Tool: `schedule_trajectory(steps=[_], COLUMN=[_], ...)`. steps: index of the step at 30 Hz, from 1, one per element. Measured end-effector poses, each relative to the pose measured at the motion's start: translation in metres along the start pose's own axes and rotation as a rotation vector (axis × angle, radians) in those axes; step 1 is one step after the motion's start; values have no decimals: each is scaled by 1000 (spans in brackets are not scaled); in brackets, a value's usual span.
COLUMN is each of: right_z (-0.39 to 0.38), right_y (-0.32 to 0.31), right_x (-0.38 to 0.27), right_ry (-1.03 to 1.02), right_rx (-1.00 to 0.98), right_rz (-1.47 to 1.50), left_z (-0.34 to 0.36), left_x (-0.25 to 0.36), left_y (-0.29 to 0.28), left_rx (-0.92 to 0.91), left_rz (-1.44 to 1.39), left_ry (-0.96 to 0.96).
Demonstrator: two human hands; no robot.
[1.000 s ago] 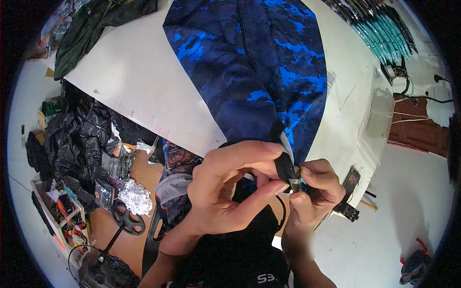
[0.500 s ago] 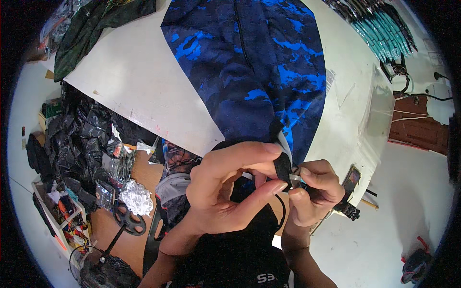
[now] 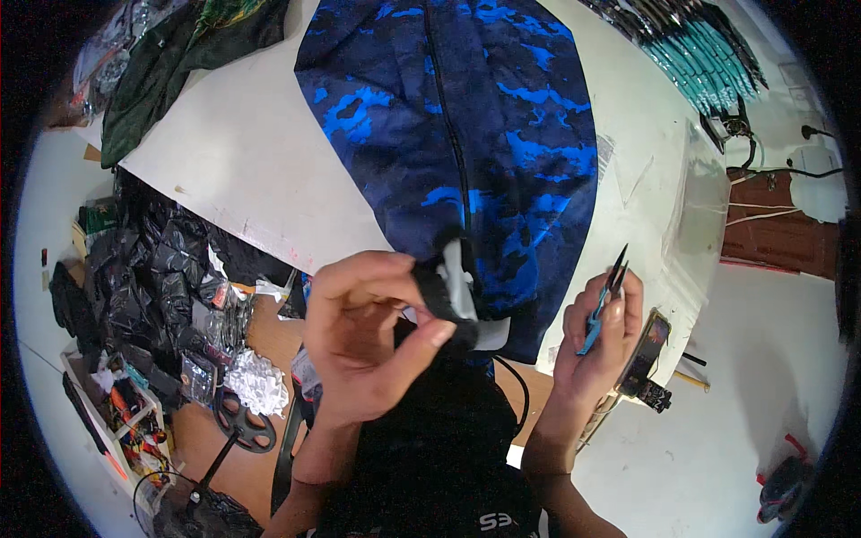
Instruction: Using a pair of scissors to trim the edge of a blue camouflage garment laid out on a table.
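A blue camouflage garment with a dark zipper [image 3: 453, 148] lies across the table, its lower end near me. My left hand [image 3: 372, 336] pinches a black fabric edge with a grey-white lining [image 3: 457, 282] between thumb and fingers, lifted over the garment's near end. Whether this piece is joined to the garment cannot be made out. To the right and apart from the cloth, my right hand [image 3: 599, 336] holds small thread snips [image 3: 603, 309] with light blue handles. Their dark pointed blades aim up and away from me.
A phone-like device [image 3: 647, 354] sits by the white table's [image 3: 242, 161] right edge. Dark green cloth [image 3: 170, 76] lies at the far left, teal-edged packages [image 3: 691, 63] at the far right. Black plastic bags [image 3: 148, 260] and a chair base [image 3: 247, 421] are on the left, below the table.
My right hand has drawn away to the right with the snips, now pointing up. My left hand has shifted left with the black edge, turning its grey-white lining up.
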State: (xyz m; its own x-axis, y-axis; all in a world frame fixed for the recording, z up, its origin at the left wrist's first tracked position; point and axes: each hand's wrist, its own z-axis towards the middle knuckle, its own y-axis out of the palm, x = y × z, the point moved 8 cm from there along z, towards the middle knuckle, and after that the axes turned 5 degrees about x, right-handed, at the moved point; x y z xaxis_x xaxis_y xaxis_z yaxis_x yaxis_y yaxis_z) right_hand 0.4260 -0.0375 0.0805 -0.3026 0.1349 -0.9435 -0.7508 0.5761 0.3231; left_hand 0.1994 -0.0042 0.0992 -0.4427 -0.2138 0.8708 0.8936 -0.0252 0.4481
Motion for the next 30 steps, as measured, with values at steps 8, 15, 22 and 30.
schedule_trajectory(steps=[8, 15, 22, 30], right_z=[-15, -20, 12, 45], right_y=[8, 25, -11, -110], right_x=[46, 68, 10, -65], right_ry=[66, 34, -48, -397], right_rx=[-298, -399, -147, 393], right_rz=[-610, -721, -645, -887], left_z=[-3, -6, 0, -10], left_x=[0, 2, 19, 38], left_y=[-32, -29, -53, -87], left_rx=[75, 50, 110, 255], left_rz=[36, 95, 272, 419], left_ry=[-54, -32, 83, 139])
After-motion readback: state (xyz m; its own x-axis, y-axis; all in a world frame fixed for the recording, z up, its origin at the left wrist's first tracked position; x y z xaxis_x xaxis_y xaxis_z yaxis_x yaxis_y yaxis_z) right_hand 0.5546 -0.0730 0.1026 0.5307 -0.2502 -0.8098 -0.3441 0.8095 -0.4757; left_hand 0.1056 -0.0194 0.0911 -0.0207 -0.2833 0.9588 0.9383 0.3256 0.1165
